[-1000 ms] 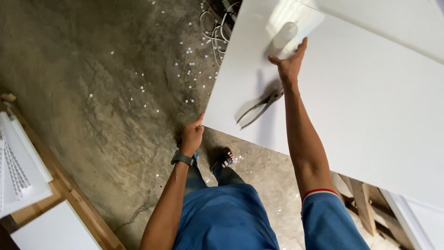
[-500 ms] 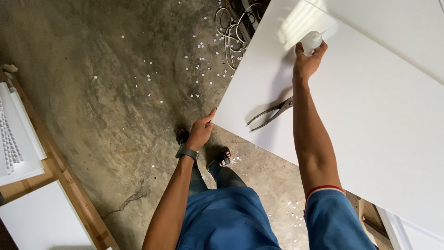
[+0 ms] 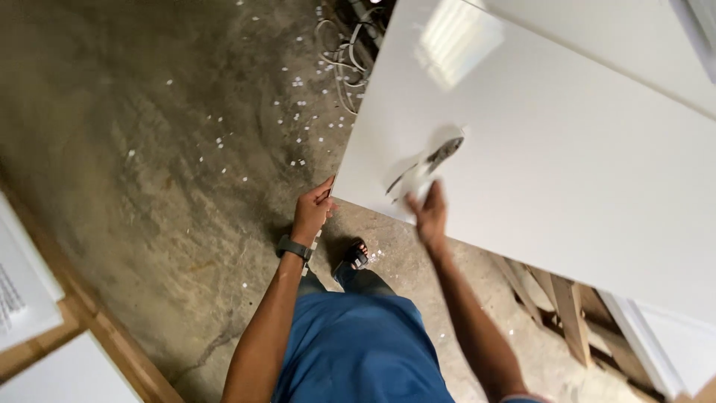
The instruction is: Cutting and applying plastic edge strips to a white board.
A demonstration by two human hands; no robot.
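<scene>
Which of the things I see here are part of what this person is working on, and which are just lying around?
In use:
- white panel
- left hand at its corner
- right hand holding something pale, blurred
- pliers on the panel

Lying about:
- cables
- white scraps on the floor
- wooden frame

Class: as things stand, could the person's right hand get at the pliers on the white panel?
Probably yes: the right hand is already on the white panel, just beside the pliers, with nothing between them.

Left hand reaches forward, fingers curled, watch on wrist; right hand is raised, blurred, its grip unclear.
</scene>
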